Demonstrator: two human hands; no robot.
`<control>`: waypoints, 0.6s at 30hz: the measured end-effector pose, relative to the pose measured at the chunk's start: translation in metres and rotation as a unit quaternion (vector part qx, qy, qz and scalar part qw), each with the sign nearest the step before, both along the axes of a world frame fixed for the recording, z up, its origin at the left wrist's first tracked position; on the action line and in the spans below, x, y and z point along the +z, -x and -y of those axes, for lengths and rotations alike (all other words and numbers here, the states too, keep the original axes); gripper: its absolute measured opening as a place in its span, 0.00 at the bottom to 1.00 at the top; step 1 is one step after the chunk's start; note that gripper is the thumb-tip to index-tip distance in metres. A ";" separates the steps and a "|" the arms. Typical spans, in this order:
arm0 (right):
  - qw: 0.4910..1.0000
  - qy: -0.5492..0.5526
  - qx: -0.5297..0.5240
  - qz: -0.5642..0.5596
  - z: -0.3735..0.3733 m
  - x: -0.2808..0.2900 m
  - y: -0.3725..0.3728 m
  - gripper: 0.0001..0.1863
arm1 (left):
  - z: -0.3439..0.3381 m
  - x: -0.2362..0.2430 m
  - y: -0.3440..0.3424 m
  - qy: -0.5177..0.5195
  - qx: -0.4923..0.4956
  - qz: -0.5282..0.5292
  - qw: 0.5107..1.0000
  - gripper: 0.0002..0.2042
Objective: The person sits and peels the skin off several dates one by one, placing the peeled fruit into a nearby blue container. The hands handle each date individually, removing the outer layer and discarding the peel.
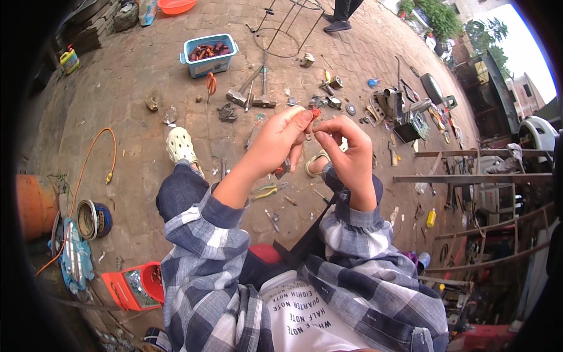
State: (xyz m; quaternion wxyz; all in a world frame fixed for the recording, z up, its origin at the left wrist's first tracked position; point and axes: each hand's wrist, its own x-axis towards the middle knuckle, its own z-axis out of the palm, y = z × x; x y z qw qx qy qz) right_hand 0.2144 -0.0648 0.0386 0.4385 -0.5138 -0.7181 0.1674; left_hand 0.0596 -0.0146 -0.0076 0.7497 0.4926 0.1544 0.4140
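Note:
My left hand [280,136] is closed in front of me, its thumb and forefinger pinching a small orange-red piece [315,112]. Below that palm a dark and red object [283,168] pokes out, mostly hidden by the hand. Beside it, my right hand [350,146] has its thumb and forefinger pressed together close to the orange-red piece; whatever they hold is too small to name. Under my hands, pliers with yellow-green handles [265,190] lie on the paving.
A blue tub [210,56] of reddish-brown pieces stands ahead, near orange-handled scissors [211,84] and a hammer [251,97]. Metal parts [394,105] litter the right side, by a rusty frame [469,178]. A red container [153,281] sits at my left. Someone's legs [343,13] show at the far edge.

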 end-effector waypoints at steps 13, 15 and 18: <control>0.992 -0.101 -0.067 0.020 -0.003 0.003 0.006 0.06 | 0.008 0.004 -0.005 -0.172 0.155 -0.185 0.955 0.16; 0.990 -0.114 -0.069 0.041 -0.002 0.003 0.009 0.07 | 0.007 0.001 -0.006 -0.171 0.155 -0.171 0.958 0.15; 0.984 -0.154 -0.062 0.063 -0.003 0.001 0.009 0.09 | 0.006 -0.002 -0.007 -0.149 0.133 -0.130 0.971 0.15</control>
